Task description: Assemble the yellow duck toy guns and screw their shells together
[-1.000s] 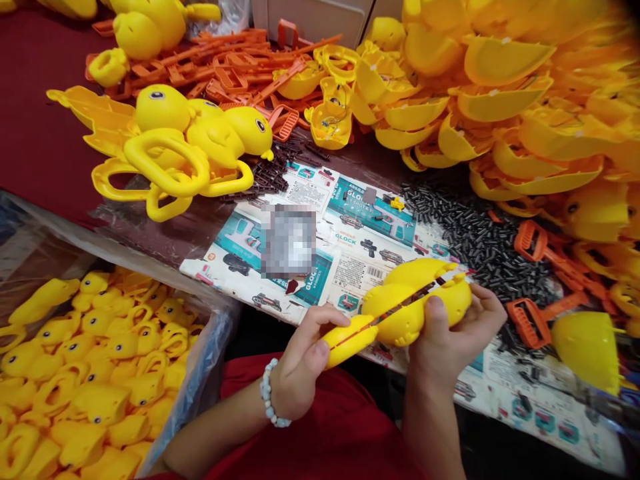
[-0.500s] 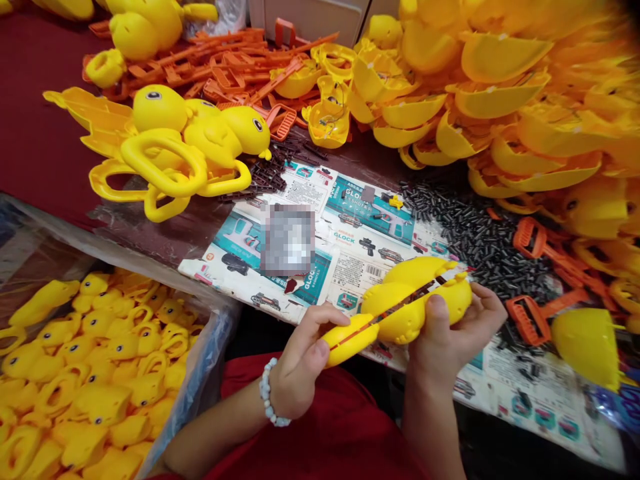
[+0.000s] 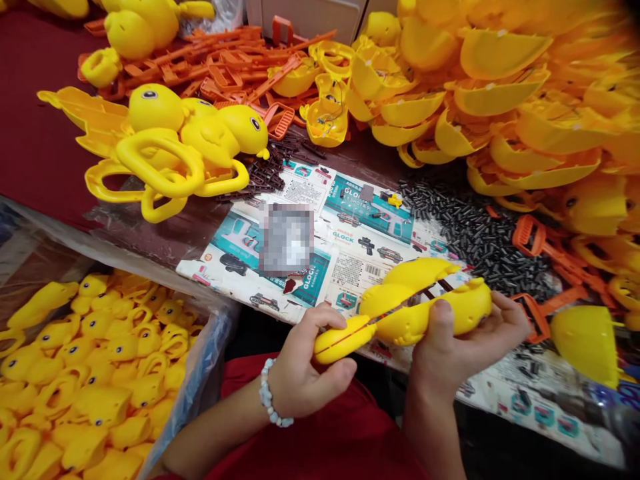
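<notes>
A yellow plastic toy duck (image 3: pixel 415 320) with a ring-like handle is held in front of me, its two shell halves partly apart. The gap is widest at the right end, where dark pins show between the halves. My left hand (image 3: pixel 313 363) is around the handle end, fingers over its top and behind it, the thumb lifted off below. My right hand (image 3: pixel 460 347) grips the body, thumb against the near half and fingers beneath and behind its right end. Under the toy lies printed cardboard (image 3: pixel 350 267).
Nested yellow shell halves (image 3: pixel 505 100) are piled at right, beside small black cylinders (image 3: pixel 465 233). Orange racks (image 3: pixel 220 67) lie at the back. Joined ducks (image 3: pixel 200 140) rest at left near dark pins (image 3: pixel 263 175). A lined box of ducks (image 3: pixel 110 360) stands lower left.
The duck's halves have spread further apart at the right end as my right hand moved slightly right. My left thumb has come off the handle.
</notes>
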Tool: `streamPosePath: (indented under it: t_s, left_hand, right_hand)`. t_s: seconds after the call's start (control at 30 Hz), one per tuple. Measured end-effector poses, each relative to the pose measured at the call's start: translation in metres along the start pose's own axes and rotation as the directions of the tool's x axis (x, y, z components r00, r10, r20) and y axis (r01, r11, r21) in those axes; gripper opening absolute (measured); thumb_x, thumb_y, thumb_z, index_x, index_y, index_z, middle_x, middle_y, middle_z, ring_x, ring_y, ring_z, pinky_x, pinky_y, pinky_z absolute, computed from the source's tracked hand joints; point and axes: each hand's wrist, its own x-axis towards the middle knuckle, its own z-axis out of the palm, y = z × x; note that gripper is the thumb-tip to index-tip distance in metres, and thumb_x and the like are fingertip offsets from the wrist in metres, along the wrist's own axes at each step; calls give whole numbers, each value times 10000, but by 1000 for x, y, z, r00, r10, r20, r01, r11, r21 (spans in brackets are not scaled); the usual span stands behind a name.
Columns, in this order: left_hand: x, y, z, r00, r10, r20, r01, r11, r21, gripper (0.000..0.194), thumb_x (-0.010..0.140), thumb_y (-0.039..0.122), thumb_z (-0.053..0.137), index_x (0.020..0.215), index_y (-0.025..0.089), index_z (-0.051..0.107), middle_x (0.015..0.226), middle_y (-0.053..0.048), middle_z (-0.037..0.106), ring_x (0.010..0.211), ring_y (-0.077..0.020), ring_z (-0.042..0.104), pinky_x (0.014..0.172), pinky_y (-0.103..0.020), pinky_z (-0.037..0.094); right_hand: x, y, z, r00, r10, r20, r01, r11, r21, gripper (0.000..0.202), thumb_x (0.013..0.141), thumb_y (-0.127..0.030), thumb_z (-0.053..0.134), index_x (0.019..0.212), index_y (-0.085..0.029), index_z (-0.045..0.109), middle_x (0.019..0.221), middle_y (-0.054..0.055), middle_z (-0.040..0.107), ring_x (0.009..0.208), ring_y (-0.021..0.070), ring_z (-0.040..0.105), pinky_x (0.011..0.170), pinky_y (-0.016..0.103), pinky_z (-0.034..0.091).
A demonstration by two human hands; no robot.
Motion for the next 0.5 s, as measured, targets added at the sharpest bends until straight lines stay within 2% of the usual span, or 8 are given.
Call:
streamPosePath:
  t_s: [0.13,0.27,0.3,0.33,0.37,0.43,0.47,0.5]
  left_hand:
    - [1,-6,4,978,157,-137,-132,976,175,266,809,145,652,1002,223,486,830,-19,558,760,-146,575,704,-265,497]
    - [1,-7,6,946,189,-265,-185,982,39,237,819,140,637,1002,220,509,822,-16,556,758,-136,568,679,-254,509]
    - [1,-6,7,939,178,-294,-194,981,-27,217,832,166,632,1003,223,510,827,-16,555,771,-135,564,687,-253,510]
    - [2,-5,7,936,160,-313,-198,975,-96,201,843,199,632,999,226,508,832,-14,555,784,-134,560,697,-253,510]
    - [3,-4,7,938,140,-317,-198,967,-160,195,849,233,635,991,231,502,837,-11,557,795,-134,559,704,-251,511]
    - [4,-2,7,956,97,-277,-170,952,-253,210,842,278,654,961,235,487,833,-4,564,800,-134,565,705,-243,513]
    - [4,-1,6,969,63,-239,-128,954,-271,210,842,279,656,946,234,478,824,0,567,788,-131,572,696,-234,511]
    - [3,0,6,983,14,-183,-63,962,-265,213,844,271,653,953,235,474,819,2,574,766,-126,579,681,-223,507]
  right_hand:
    - [2,9,3,995,42,87,-41,999,-9,563,717,-404,665,1162,-159,422,1107,92,443,1039,227,473,992,436,357]
    - [-8,5,5,996,51,-67,-37,980,196,469,748,-470,653,1067,-198,442,1035,53,481,993,176,510,891,332,435]
    - [-15,1,5,995,84,-62,-66,964,256,459,753,-480,659,1057,-203,456,1017,46,500,968,164,529,843,301,456]
    - [-24,-3,5,990,139,9,-135,942,308,469,760,-497,660,1073,-203,473,1027,50,524,962,161,549,814,287,471]
    - [-32,-8,6,970,198,141,-236,909,343,501,765,-531,653,1103,-201,487,1057,65,548,970,171,570,808,294,487]
    - [-48,-16,6,845,282,454,-464,810,360,593,769,-622,612,1165,-195,499,1107,108,591,971,219,614,809,355,522]
    - [-52,-19,6,781,285,556,-535,764,360,600,772,-648,595,1159,-197,511,1086,114,616,937,235,637,786,377,540]
    - [-55,-21,6,746,276,605,-568,738,364,568,770,-638,608,1128,-204,529,1039,104,642,883,235,655,752,377,555]
